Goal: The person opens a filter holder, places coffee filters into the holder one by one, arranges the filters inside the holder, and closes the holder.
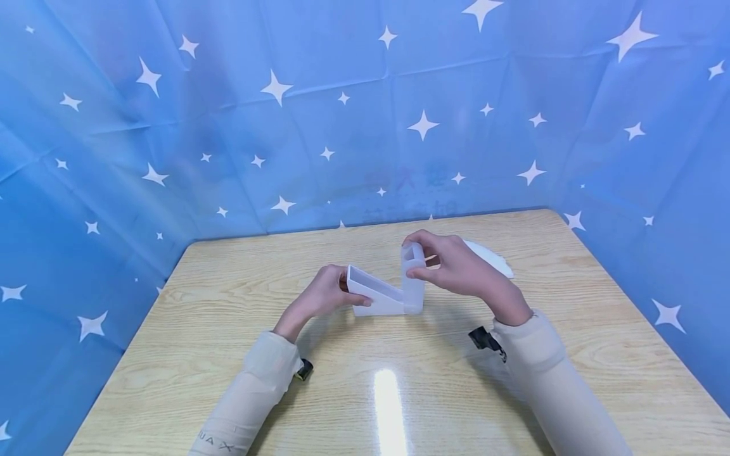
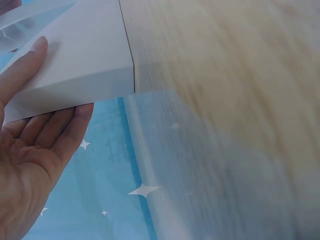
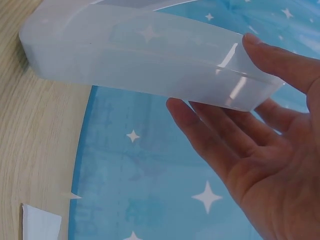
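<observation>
On the table a white box, open along its slanted top, meets an upright translucent part at its right end, forming an L shape. My left hand grips the box's left end, the thumb lying over the near face. In the left wrist view, the fingers curl under the white box. Near its top, the translucent part is pinched by my right hand, thumb on the near side. The right wrist view shows thumb and fingers either side of the translucent part.
Behind the right hand lies a flat white piece with an uneven edge. A wood-grain table carries everything, and a blue star-patterned curtain rises at its back and sides. Small black devices sit by the sleeve cuffs.
</observation>
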### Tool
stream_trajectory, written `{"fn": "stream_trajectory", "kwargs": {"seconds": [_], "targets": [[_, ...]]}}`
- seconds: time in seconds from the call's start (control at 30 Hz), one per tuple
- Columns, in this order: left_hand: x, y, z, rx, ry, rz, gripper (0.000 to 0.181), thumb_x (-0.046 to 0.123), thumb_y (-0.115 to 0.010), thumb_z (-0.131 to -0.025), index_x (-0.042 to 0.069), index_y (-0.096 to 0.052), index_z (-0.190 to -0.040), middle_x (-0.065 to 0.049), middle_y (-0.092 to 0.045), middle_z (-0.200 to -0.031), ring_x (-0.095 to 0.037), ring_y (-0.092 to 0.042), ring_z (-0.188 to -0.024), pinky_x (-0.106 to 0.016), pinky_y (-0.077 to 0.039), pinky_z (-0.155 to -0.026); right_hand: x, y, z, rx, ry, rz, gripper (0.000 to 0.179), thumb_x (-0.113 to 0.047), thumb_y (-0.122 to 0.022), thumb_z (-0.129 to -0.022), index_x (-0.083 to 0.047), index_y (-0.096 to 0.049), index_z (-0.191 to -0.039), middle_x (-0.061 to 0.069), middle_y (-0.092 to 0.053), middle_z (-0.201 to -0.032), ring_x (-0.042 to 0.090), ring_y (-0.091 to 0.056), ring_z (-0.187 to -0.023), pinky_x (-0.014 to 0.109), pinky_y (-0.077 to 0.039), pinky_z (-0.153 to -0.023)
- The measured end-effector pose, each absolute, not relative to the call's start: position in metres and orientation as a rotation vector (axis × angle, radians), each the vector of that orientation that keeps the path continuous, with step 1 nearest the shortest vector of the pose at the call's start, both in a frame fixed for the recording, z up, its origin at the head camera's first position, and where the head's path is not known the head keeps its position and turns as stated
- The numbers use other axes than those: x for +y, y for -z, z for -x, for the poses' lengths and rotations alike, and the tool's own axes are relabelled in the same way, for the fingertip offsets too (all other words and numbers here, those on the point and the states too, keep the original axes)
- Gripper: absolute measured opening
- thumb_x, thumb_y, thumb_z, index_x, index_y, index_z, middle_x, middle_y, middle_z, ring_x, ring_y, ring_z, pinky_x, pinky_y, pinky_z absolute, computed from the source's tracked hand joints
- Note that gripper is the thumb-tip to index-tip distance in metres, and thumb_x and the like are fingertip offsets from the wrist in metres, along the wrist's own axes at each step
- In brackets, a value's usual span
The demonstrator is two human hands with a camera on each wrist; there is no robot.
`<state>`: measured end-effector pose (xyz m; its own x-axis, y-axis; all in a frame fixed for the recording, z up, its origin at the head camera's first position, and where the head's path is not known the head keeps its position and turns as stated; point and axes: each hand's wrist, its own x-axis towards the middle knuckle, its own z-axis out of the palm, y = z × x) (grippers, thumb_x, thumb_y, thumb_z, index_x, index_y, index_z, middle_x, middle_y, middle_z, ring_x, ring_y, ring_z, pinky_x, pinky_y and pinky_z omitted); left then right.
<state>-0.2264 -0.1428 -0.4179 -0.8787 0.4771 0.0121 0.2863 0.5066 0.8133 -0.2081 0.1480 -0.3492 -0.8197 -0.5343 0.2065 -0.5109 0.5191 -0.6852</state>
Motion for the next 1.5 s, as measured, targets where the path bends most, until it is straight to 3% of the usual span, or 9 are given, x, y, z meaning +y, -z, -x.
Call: {"fn": "stream_trajectory", "kwargs": {"seconds": [0.8, 1.17, 1.5], "targets": [[-0.1431, 0.4195, 0.2270, 2.535, -1.313, -0.639, 0.034, 0.020, -0.091, -0.080, 0.009, -0.077, -0.109, -0.007, -0.080, -0.100, -0.011, -0.071, -0.078, -0.027, -0.053, -0.066, 0.1512, 0.3487, 0.2091, 2.723, 1.180, 0.941, 0.037, -0.012, -0.076, -0.095, -0.006, -0.060, -0.128, 0.010, -0.070, -0.113, 0.030, -0.073, -0.106, 0.043, -0.060, -0.092], [-0.1425, 0.4199, 0.2284, 2.533, -1.313, -0.643, 0.034, 0.020, -0.091, -0.081, 0.009, -0.077, -0.110, -0.008, -0.080, -0.102, -0.011, -0.072, -0.080, -0.027, -0.053, -0.066, 0.1534, 0.3486, 0.2100, 2.733, 1.166, 0.941, 0.038, -0.011, -0.077, -0.094, -0.006, -0.060, -0.127, 0.009, -0.070, -0.112, 0.025, -0.073, -0.104, 0.041, -0.061, -0.091], [-0.1427, 0.4199, 0.2269, 2.530, -1.310, -0.642, 0.034, 0.018, -0.091, -0.080, 0.009, -0.077, -0.110, -0.009, -0.080, -0.104, -0.012, -0.072, -0.081, -0.028, -0.053, -0.066, 0.1579, 0.3467, 0.2103, 2.723, 1.139, 0.900, 0.040, -0.014, -0.076, -0.096, -0.005, -0.059, -0.131, 0.011, -0.069, -0.115, 0.030, -0.072, -0.108, 0.044, -0.060, -0.093]]}}
